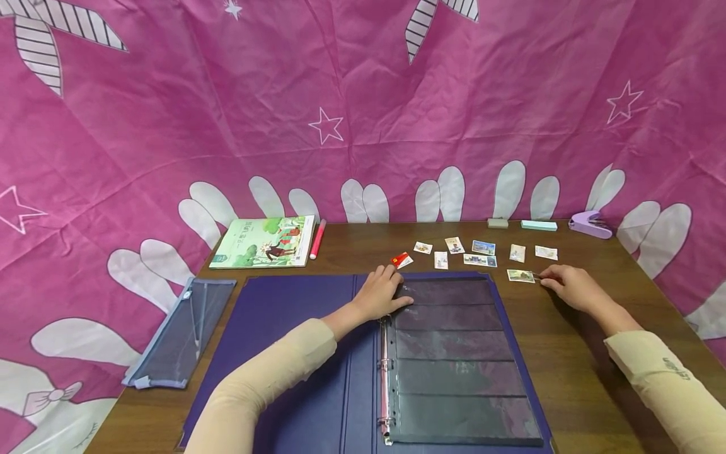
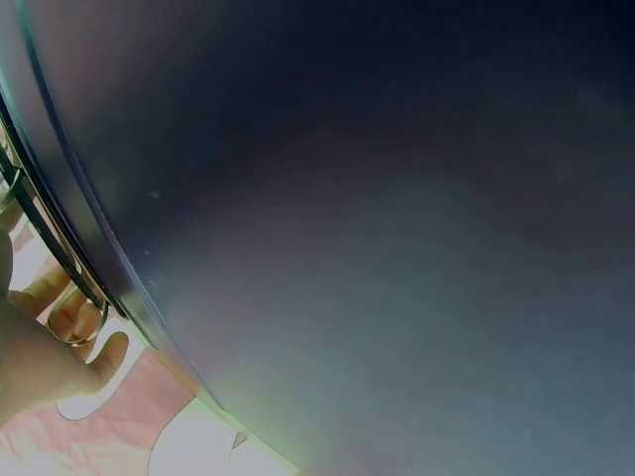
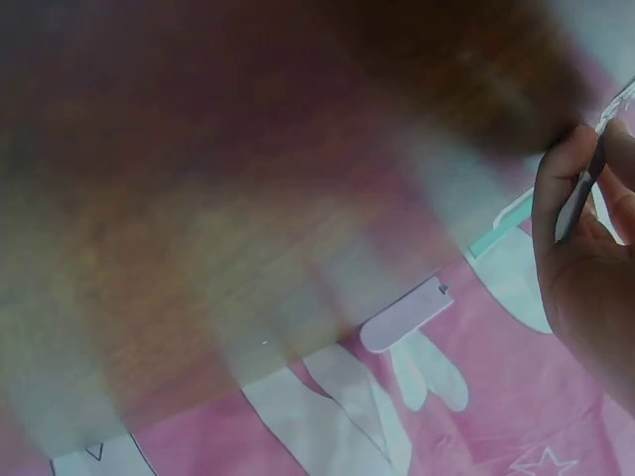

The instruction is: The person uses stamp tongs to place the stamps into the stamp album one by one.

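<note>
Beside the right edge of the binder, my right hand (image 1: pixel 570 287) pinches slim metal tweezers (image 3: pixel 580 193) between thumb and fingers. The tweezers' tips meet the right edge of a small green and yellow stamp (image 1: pixel 520 275); whether it is lifted off the table cannot be told. My left hand (image 1: pixel 381 295) rests at the top of the open blue binder (image 1: pixel 303 315), by its metal rings (image 1: pixel 386 364), with the thumb over the page. That clear-pocketed black page (image 1: pixel 454 347) has several horizontal strips. Several more stamps (image 1: pixel 479 260) lie loose beyond the binder, one of them red (image 1: pixel 399 259).
At the back left lie a green picture book (image 1: pixel 263 243) and a red marker (image 1: pixel 317 239). A blue mesh zip pouch (image 1: pixel 181 334) lies left of the binder. An eraser (image 1: pixel 497 223), a mint-coloured case (image 1: pixel 539 225) and a lilac stapler (image 1: pixel 590 224) line the back edge.
</note>
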Action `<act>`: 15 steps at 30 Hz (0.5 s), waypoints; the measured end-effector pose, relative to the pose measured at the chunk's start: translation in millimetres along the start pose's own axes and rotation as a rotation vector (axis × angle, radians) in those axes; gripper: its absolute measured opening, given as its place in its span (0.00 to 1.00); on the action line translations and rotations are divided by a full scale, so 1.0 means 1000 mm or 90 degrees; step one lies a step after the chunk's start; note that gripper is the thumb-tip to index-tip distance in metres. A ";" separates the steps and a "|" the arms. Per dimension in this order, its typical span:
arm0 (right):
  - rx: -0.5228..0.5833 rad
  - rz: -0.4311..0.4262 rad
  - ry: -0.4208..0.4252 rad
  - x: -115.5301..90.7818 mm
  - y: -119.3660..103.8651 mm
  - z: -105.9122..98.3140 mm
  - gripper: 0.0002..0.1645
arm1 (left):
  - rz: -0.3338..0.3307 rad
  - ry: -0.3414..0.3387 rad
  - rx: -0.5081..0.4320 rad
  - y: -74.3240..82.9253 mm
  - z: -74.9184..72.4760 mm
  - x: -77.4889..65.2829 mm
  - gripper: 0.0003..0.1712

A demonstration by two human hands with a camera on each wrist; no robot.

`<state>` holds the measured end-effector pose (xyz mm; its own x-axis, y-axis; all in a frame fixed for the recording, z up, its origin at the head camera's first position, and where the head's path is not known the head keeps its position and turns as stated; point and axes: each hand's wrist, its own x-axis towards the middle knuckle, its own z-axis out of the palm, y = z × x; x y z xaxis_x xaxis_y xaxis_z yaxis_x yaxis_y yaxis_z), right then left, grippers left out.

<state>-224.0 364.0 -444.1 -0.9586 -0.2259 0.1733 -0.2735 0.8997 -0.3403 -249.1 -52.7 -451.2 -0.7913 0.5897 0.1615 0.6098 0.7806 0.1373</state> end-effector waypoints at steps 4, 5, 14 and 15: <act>0.027 0.041 -0.029 0.000 0.001 -0.006 0.13 | -0.007 -0.010 -0.007 0.000 -0.001 0.003 0.29; 0.036 0.051 -0.036 0.000 0.001 -0.008 0.14 | -0.008 -0.012 -0.007 0.000 -0.001 0.004 0.29; 0.043 0.069 -0.053 -0.003 0.000 -0.007 0.15 | -0.001 -0.013 -0.011 0.000 -0.004 0.001 0.28; 0.039 0.068 -0.051 -0.003 0.000 -0.006 0.15 | 0.002 -0.013 -0.012 0.000 -0.003 0.001 0.28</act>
<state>-220.6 366.8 -439.1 -0.9850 -0.1620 0.0595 -0.1721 0.8963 -0.4087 -249.8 -52.5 -447.6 -0.7898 0.5965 0.1428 0.6131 0.7745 0.1557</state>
